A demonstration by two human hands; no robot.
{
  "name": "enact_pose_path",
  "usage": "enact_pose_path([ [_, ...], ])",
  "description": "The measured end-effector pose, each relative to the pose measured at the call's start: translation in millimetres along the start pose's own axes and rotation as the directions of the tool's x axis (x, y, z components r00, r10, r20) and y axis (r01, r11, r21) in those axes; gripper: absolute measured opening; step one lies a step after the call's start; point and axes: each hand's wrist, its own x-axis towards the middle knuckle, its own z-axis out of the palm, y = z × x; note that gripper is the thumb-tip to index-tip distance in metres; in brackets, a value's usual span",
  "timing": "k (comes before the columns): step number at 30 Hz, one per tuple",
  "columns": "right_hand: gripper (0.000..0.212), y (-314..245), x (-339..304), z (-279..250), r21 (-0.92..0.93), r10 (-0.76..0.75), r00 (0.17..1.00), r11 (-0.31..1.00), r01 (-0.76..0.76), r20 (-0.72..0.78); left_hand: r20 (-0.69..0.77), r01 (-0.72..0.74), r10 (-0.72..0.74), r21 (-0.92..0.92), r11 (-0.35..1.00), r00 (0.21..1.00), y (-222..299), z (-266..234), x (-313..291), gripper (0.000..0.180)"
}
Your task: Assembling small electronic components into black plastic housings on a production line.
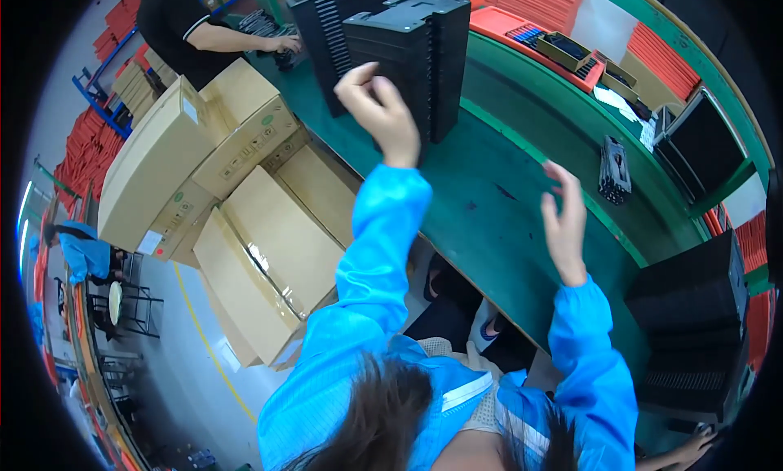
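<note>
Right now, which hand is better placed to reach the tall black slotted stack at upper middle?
Likely the left hand: seemingly empty, it overlaps the tall black slotted stack in view, though contact is unclear. The right hand, also seemingly empty, is farther off, over the green workbench.

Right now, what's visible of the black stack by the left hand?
The black stack stands upright on the green bench: tall, blocky, plastic-looking, with a vertical ribbed edge suggesting stacked trays and a flat, shinier top with moulded detail. Another ribbed black stack stands to its left. The left hand overlaps its front in view; whether it touches can't be told.
</note>
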Motion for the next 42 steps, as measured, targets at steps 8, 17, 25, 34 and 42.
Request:
enact_pose_path([
  [8,0.047,-39,16,95,0.181,-0.117,0.973,0.980,0.081,0.200,0.730,0.926,-0.605,-0.101,0.363,0.317,-186,-1,27,0.041],
  [17,0.058,3,-4,104,0.169,0.057,0.985,0.982,-0.085,0.163,0.886,0.993,-0.460,0.002,0.121,0.055,-185,0,18,0.047],
  [25,0.072,-18,35,120,0.311,0.034,0.999,0.950,-0.023,-0.027,0.780,0.968,-0.583,-0.116,0.222,0.227,-124,-21,-40,0.053],
  [34,0.067,-55,42,132,0.168,-0.250,0.936,0.940,0.296,-0.250,0.639,0.848,-0.641,-0.032,0.529,0.424,-179,-14,55,0.053],
  [42,0.041,-37,13,226,0.252,-0.032,0.417,-0.753,-0.608,0.908,0.733,0.886,-0.636,0.098,0.453,0.244,-219,15,41,0.049],
])
